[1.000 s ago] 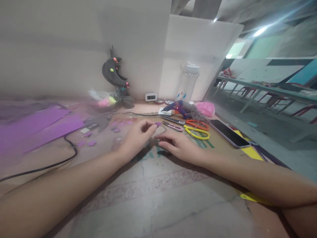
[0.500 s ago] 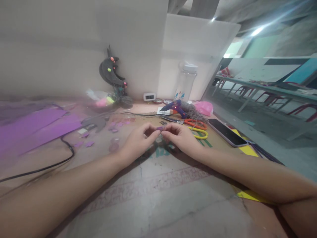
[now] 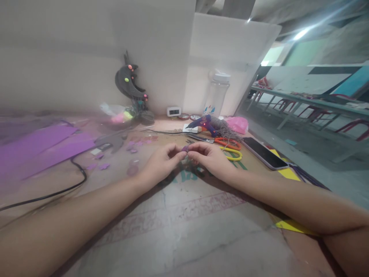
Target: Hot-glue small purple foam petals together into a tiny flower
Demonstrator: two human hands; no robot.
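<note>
Between the fingertips of both hands is a small purple paper piece (image 3: 185, 148), mostly covered by the fingers; its exact shape is hard to make out. My left hand (image 3: 165, 161) pinches it from the left, thumb against index finger. From the right, my right hand (image 3: 208, 157) pinches the same piece. Just beyond the right hand lie scissors with orange handles (image 3: 229, 144) and another pair with yellow handles (image 3: 234, 154). Small purple paper flowers (image 3: 104, 166) are scattered on the table to the left of my hands.
A blue glue gun (image 3: 204, 124) rests by grey yarn (image 3: 221, 129). A phone (image 3: 265, 153) lies at the right edge. Purple sheets (image 3: 52, 144) and a black cable (image 3: 83, 175) are on the left. Behind stand a clear bottle (image 3: 216, 94), a small white clock (image 3: 173, 112) and a dark crescent decoration (image 3: 125, 82).
The fingers have shifted slightly around the purple piece, which now sits a bit more upright. Both arms stay nearly in the same place.
</note>
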